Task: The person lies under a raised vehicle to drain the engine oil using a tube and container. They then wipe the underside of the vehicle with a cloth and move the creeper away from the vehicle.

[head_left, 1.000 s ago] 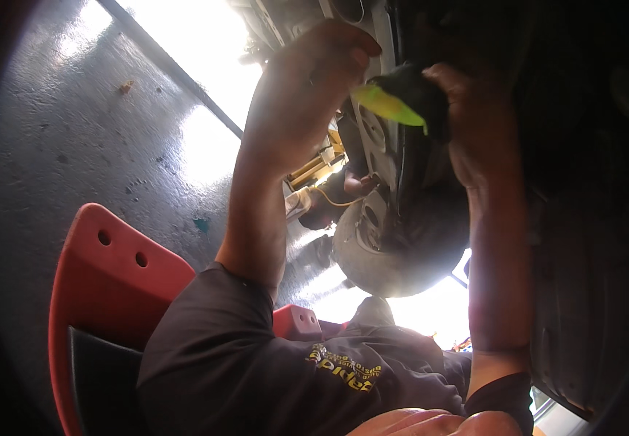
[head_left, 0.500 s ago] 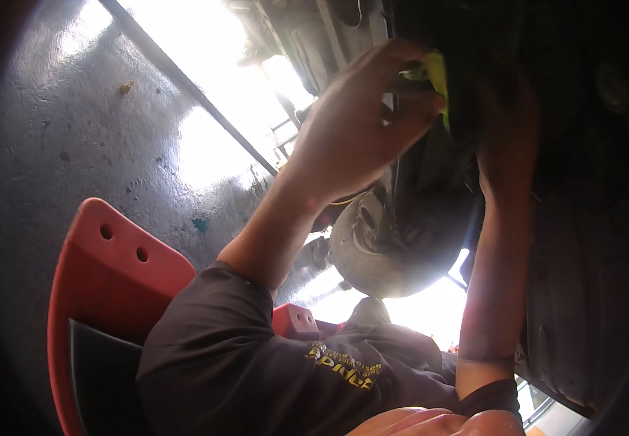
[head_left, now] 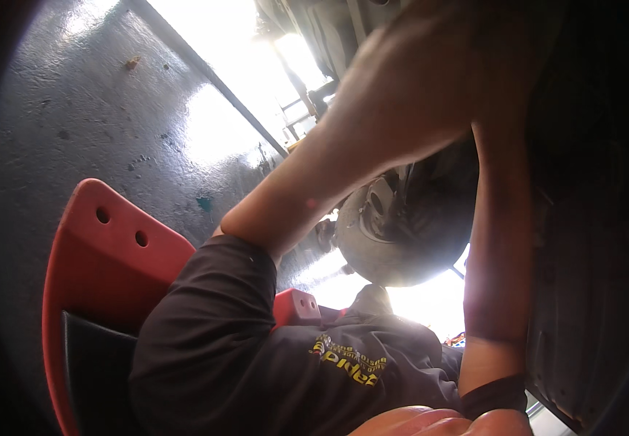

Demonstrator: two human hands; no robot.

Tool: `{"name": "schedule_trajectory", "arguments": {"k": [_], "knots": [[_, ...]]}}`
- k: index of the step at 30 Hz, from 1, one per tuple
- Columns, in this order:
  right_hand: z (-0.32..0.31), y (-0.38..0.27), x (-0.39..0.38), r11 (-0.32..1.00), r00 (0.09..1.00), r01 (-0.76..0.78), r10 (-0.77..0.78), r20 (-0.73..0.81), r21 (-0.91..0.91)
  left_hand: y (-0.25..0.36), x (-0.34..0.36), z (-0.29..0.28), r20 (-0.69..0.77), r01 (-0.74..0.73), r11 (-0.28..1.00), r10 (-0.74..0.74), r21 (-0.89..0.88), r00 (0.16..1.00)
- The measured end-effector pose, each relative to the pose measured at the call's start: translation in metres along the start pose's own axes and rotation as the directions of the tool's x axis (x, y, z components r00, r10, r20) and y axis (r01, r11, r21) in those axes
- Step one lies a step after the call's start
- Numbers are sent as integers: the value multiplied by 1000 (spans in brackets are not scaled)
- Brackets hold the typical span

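Both my arms reach up under a vehicle. My left hand (head_left: 431,80) shows its back and wrist, angled toward the dark underbody (head_left: 598,94) at the upper right. Its fingers disappear into shadow and blur, so whether it holds anything cannot be seen. Close beside it, partly behind it, my right hand (head_left: 507,94) is raised into the same dark area. Shadow hides the right fingers too, and what they touch is not visible. No yellow-green piece shows now.
I lie on a red creeper (head_left: 114,251) with a black pad (head_left: 100,363). A tyre (head_left: 380,254) hangs beyond my arms, with metal underbody parts (head_left: 322,36) above. Shiny grey floor (head_left: 111,123) spreads at the left, and bright light glares behind.
My left hand has moved up and right, toward my right hand. The yellow-green piece it pinched before is now out of sight. My right arm stays nearly in place.
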State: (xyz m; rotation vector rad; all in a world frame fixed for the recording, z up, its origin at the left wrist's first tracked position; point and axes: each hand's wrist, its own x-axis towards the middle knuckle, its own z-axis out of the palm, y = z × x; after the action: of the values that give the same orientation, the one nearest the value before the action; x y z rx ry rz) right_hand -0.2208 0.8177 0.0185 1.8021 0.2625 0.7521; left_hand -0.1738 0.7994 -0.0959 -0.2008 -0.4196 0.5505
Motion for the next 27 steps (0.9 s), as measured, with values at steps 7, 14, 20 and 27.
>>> {"name": "schedule_trajectory", "arguments": {"k": [7,14,20,27], "knots": [[1,7,14,978,950,-138,175,259,-156,-19,16,-41,-52,50,995,-46,87,998],[9,-4,26,955,942,-255,281,182,-154,-8,12,-30,85,221,939,-250,262,964],[17,19,27,980,983,-143,157,97,-141,3,9,-23,110,335,918,-363,215,925],[-1,4,40,926,987,-123,78,-137,-358,-1,15,-24,129,240,946,-272,216,954]]}}
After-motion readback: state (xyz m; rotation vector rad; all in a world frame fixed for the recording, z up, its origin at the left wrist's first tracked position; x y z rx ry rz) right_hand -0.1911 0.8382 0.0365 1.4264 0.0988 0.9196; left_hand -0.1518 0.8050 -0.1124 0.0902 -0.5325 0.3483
